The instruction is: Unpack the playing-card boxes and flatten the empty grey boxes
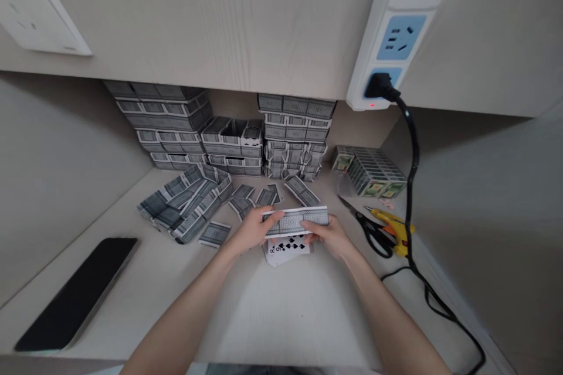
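Note:
Between both hands is a folded playing card (292, 222), its grey patterned back facing up and crease lines running across it. My left hand (255, 227) grips its left end, thumb on top. At the right end, my right hand (329, 235) pinches it the same way. Just below lie loose playing cards (288, 251), face up, with spades on the top one; the hands partly cover them. Several folded card pieces (241, 202) are scattered beyond my left hand, and another folded strip (302, 190) rests behind the held card.
Stacked blocks of folded cards (297, 129) line the back. A card-built tray (187, 202) sits left, near a black phone (79, 293). To the right are black scissors (376, 234), a yellow glue gun (398, 234), boxed card decks (378, 170) and a black cable (412, 158) from a power strip (398, 29).

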Action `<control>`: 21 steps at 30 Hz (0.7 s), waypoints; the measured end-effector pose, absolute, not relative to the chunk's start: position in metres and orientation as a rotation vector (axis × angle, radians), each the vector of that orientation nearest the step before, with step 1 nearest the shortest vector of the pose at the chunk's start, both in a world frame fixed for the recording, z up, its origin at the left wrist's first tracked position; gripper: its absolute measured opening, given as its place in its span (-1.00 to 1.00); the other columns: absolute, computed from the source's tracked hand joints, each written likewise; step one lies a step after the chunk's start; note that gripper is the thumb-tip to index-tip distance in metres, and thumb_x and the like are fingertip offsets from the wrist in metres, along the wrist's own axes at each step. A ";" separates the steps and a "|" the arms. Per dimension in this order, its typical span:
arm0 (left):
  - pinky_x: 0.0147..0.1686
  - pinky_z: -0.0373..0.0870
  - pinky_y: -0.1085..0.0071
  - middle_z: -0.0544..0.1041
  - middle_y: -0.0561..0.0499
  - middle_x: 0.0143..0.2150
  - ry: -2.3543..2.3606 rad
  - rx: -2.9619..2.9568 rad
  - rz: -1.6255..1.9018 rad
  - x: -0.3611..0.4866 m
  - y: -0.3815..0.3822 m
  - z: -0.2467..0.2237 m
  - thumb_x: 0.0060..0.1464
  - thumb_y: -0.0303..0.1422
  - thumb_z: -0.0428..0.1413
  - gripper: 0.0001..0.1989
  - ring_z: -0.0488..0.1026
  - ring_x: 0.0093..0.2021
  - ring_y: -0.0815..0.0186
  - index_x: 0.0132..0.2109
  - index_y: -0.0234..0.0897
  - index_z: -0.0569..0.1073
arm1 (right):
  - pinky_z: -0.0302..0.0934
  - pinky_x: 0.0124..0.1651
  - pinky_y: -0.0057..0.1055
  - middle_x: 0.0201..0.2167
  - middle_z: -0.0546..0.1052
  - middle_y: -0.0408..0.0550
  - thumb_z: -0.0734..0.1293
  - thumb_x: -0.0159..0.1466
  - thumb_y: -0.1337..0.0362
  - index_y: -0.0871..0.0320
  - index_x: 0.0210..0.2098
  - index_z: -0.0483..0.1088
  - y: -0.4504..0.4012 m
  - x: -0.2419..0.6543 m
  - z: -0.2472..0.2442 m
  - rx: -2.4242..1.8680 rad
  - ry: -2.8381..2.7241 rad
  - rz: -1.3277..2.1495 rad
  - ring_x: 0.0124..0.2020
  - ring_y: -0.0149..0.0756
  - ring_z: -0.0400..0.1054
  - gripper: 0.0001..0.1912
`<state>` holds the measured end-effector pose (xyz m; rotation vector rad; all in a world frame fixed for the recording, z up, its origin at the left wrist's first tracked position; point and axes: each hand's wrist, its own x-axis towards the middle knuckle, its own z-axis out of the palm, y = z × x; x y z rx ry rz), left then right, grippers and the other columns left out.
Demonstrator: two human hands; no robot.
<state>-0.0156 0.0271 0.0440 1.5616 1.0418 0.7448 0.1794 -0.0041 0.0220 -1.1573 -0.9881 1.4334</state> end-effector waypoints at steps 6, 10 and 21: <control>-0.77 0.07 0.57 0.37 0.10 -0.66 1.032 1.489 0.908 -0.015 0.036 0.035 -0.01 -0.10 -0.01 -0.66 0.20 -0.76 0.48 -0.30 -0.34 0.32 | 0.29 -0.51 -0.45 -0.55 0.52 -0.08 0.46 -0.13 0.23 0.24 -0.48 0.46 -0.004 0.177 0.022 -1.124 -0.939 1.349 -0.65 -0.38 0.36 -0.76; -0.42 0.34 0.46 0.43 -0.06 -0.26 1.242 1.584 1.337 -0.011 0.037 0.031 -0.03 -0.18 0.06 -0.62 0.41 -0.36 0.35 -0.11 -0.30 0.26 | 0.32 -0.42 -0.38 -0.53 0.54 -0.07 0.44 -0.10 0.21 0.21 -0.44 0.47 -0.003 0.171 0.020 -1.136 -0.857 1.179 -0.60 -0.34 0.40 -0.75; 0.12 0.02 0.17 -0.04 -0.15 0.26 1.291 2.006 1.227 0.002 0.024 0.011 0.03 -0.18 0.00 -0.28 -0.09 0.24 0.14 0.24 -0.15 -0.19 | 0.32 -0.31 -0.32 -0.51 0.55 -0.01 0.34 0.04 0.15 0.23 -0.43 0.45 -0.011 0.162 0.023 -1.156 -1.223 1.068 -0.48 -0.27 0.43 -0.76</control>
